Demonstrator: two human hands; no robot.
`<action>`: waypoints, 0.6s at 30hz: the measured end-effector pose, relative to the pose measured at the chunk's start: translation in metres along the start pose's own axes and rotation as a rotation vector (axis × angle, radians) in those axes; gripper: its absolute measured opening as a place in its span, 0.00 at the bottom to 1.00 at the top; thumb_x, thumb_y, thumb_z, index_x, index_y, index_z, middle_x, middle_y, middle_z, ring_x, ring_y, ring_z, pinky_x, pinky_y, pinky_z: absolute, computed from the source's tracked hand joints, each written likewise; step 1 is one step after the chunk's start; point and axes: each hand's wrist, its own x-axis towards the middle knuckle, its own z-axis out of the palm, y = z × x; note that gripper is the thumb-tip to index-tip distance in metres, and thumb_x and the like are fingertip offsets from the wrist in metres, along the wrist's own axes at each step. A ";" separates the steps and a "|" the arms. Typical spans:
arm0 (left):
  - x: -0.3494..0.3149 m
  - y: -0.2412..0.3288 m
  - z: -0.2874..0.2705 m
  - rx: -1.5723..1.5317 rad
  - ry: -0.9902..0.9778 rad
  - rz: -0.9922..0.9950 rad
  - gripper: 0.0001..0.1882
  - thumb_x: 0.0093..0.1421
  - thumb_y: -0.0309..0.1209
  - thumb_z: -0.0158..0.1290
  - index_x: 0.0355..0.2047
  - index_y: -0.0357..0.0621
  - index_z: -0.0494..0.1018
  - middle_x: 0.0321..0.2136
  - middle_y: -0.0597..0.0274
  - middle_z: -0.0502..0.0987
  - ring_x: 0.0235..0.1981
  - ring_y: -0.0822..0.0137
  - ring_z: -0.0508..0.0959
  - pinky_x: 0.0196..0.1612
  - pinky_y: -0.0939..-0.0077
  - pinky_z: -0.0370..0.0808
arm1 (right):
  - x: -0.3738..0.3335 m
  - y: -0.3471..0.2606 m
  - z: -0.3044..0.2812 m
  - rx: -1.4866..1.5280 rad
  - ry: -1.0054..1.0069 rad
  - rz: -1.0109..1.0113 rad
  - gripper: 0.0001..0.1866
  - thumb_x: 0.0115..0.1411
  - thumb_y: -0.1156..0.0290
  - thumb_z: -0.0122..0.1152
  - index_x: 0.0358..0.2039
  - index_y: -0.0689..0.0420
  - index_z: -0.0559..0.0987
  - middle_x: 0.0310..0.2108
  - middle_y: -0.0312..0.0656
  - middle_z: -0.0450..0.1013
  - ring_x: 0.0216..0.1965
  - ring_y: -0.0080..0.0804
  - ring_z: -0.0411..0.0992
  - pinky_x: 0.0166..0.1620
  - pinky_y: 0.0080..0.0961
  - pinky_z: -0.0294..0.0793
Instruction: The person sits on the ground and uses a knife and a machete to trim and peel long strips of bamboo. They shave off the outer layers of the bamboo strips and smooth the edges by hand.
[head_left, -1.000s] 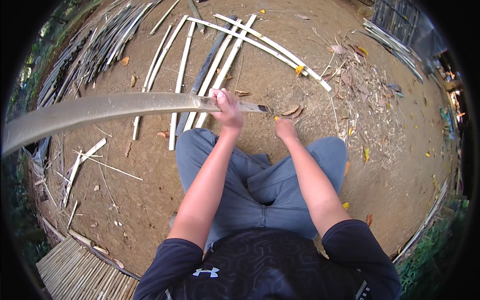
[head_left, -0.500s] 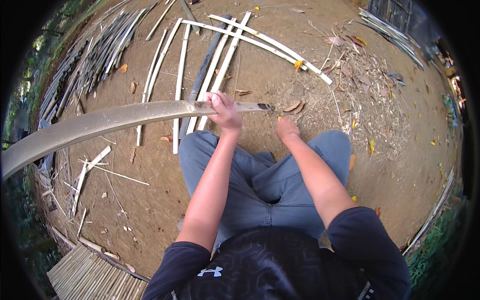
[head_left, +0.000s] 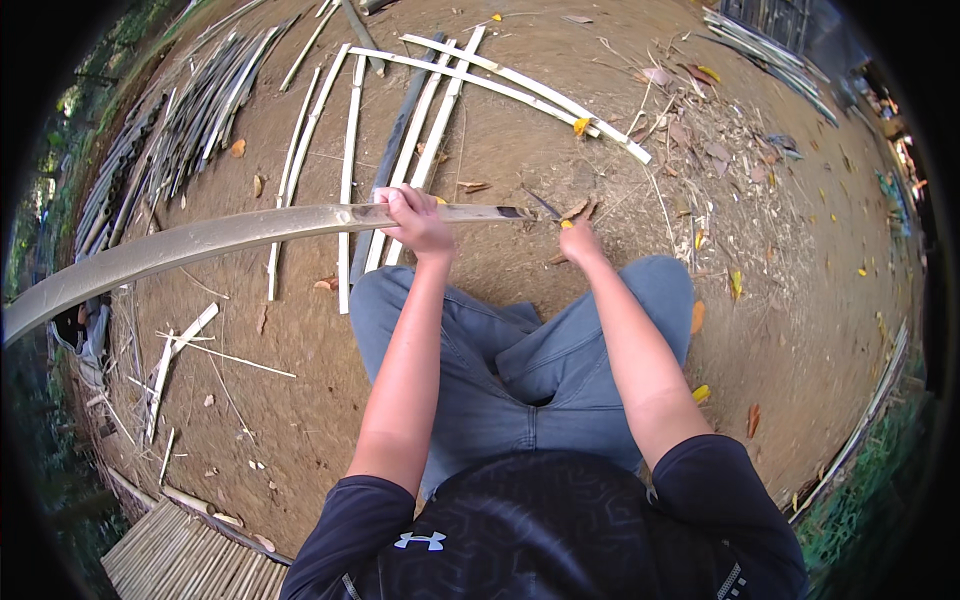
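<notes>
My left hand (head_left: 418, 222) is closed around a long split bamboo pole (head_left: 210, 238). The pole runs from the left rim of the view to a dark-marked end just right of that hand. In my right hand (head_left: 580, 243) is a knife (head_left: 543, 205), its narrow dark blade pointing up and left, with a bit of yellow handle showing at the fist. The blade lies close to the pole's right end; whether they touch I cannot tell. My fingers hide most of the handle.
Pale bamboo strips (head_left: 510, 75) lie crossed on the dirt ahead. A pile of darker strips (head_left: 190, 110) is at the far left, thin offcuts (head_left: 175, 350) at the left. Dry leaves and shavings (head_left: 770, 220) spread to the right. A slatted bamboo platform (head_left: 190, 555) stands at the lower left.
The knife's blade has come into clear view, tilted up and left. My right hand has risen slightly, and my left hand with the pole appears a little further left.
</notes>
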 end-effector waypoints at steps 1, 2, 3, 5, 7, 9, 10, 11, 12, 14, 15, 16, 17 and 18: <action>0.001 0.000 -0.003 0.012 0.012 0.006 0.10 0.67 0.31 0.36 0.27 0.50 0.52 0.12 0.71 0.52 0.13 0.79 0.51 0.16 0.80 0.49 | -0.005 -0.007 -0.008 -0.080 -0.156 0.022 0.26 0.65 0.57 0.47 0.52 0.67 0.75 0.53 0.64 0.70 0.56 0.55 0.70 0.59 0.44 0.68; 0.002 0.000 -0.003 0.017 0.015 0.008 0.10 0.67 0.31 0.36 0.27 0.50 0.52 0.12 0.71 0.52 0.13 0.79 0.51 0.16 0.80 0.49 | -0.011 -0.008 -0.006 -0.064 -0.167 0.016 0.26 0.65 0.56 0.47 0.51 0.67 0.75 0.54 0.63 0.70 0.57 0.55 0.70 0.59 0.44 0.68; 0.004 -0.002 -0.005 0.023 0.017 0.006 0.09 0.66 0.30 0.36 0.27 0.50 0.52 0.12 0.71 0.52 0.12 0.78 0.51 0.16 0.80 0.49 | -0.016 -0.009 -0.003 -0.049 -0.179 0.009 0.27 0.66 0.55 0.46 0.51 0.67 0.75 0.54 0.63 0.70 0.57 0.55 0.70 0.59 0.44 0.67; 0.003 -0.004 -0.002 0.015 0.017 0.021 0.09 0.66 0.30 0.36 0.27 0.50 0.52 0.12 0.71 0.52 0.12 0.78 0.51 0.15 0.81 0.49 | -0.025 -0.012 0.008 -0.004 -0.157 0.036 0.29 0.69 0.51 0.42 0.50 0.66 0.76 0.54 0.61 0.71 0.57 0.55 0.70 0.60 0.45 0.67; 0.005 -0.006 -0.001 0.022 -0.001 0.034 0.09 0.66 0.30 0.36 0.27 0.50 0.52 0.12 0.71 0.52 0.12 0.78 0.51 0.15 0.81 0.50 | -0.028 -0.014 0.021 0.011 -0.162 0.058 0.28 0.69 0.51 0.41 0.50 0.65 0.77 0.54 0.60 0.71 0.57 0.56 0.69 0.59 0.45 0.68; 0.002 -0.007 0.004 0.028 -0.028 0.030 0.09 0.66 0.30 0.36 0.27 0.50 0.52 0.12 0.71 0.52 0.12 0.78 0.51 0.15 0.81 0.50 | -0.022 -0.006 0.033 0.037 -0.123 0.071 0.28 0.70 0.52 0.41 0.48 0.64 0.78 0.54 0.59 0.71 0.57 0.56 0.69 0.58 0.46 0.68; 0.001 -0.007 0.007 0.030 -0.041 0.028 0.09 0.67 0.31 0.35 0.28 0.50 0.51 0.12 0.71 0.52 0.12 0.78 0.50 0.15 0.81 0.50 | -0.017 -0.001 0.035 0.032 -0.124 0.058 0.28 0.70 0.52 0.41 0.48 0.66 0.78 0.52 0.62 0.72 0.56 0.58 0.69 0.58 0.46 0.68; 0.000 -0.007 0.007 0.032 -0.050 0.023 0.09 0.67 0.31 0.35 0.28 0.51 0.51 0.12 0.71 0.52 0.12 0.78 0.50 0.16 0.81 0.50 | -0.015 -0.001 0.036 0.024 -0.136 0.041 0.29 0.70 0.52 0.41 0.47 0.68 0.78 0.51 0.64 0.72 0.56 0.59 0.69 0.58 0.46 0.68; -0.002 -0.006 0.008 0.033 -0.060 0.017 0.09 0.67 0.31 0.34 0.28 0.51 0.51 0.12 0.71 0.52 0.12 0.78 0.50 0.16 0.81 0.50 | -0.015 0.000 0.038 0.016 -0.146 0.024 0.30 0.69 0.51 0.41 0.47 0.70 0.78 0.50 0.66 0.72 0.55 0.60 0.70 0.58 0.46 0.67; -0.002 -0.005 0.003 0.056 -0.054 0.017 0.08 0.67 0.31 0.34 0.28 0.51 0.51 0.12 0.72 0.51 0.12 0.79 0.49 0.16 0.81 0.50 | -0.026 -0.010 0.040 0.069 -0.157 0.054 0.30 0.70 0.52 0.39 0.46 0.69 0.78 0.50 0.65 0.72 0.55 0.60 0.70 0.57 0.46 0.68; -0.002 -0.005 0.003 0.067 -0.045 0.018 0.08 0.67 0.31 0.33 0.28 0.52 0.51 0.12 0.72 0.51 0.12 0.79 0.49 0.16 0.81 0.50 | -0.029 -0.013 0.038 0.095 -0.155 0.071 0.30 0.70 0.52 0.39 0.46 0.69 0.78 0.50 0.64 0.72 0.55 0.59 0.70 0.57 0.46 0.68; -0.001 -0.004 0.002 0.078 -0.036 0.019 0.08 0.67 0.31 0.33 0.28 0.52 0.51 0.12 0.72 0.51 0.13 0.79 0.49 0.16 0.81 0.50 | -0.030 -0.016 0.039 0.083 -0.166 0.064 0.30 0.70 0.52 0.38 0.46 0.69 0.78 0.50 0.64 0.73 0.54 0.59 0.70 0.57 0.46 0.68; -0.002 -0.004 0.005 0.080 -0.047 0.029 0.08 0.67 0.31 0.33 0.28 0.52 0.51 0.12 0.72 0.51 0.13 0.79 0.49 0.16 0.81 0.50 | -0.027 -0.012 0.043 0.073 -0.171 0.063 0.30 0.70 0.52 0.38 0.46 0.69 0.78 0.49 0.63 0.73 0.54 0.59 0.70 0.56 0.46 0.68; -0.003 -0.004 0.007 0.082 -0.057 0.039 0.08 0.67 0.31 0.33 0.28 0.52 0.51 0.12 0.72 0.51 0.13 0.79 0.49 0.16 0.81 0.49 | -0.024 -0.009 0.046 0.062 -0.176 0.061 0.30 0.70 0.52 0.37 0.46 0.68 0.78 0.49 0.63 0.73 0.54 0.59 0.71 0.56 0.47 0.69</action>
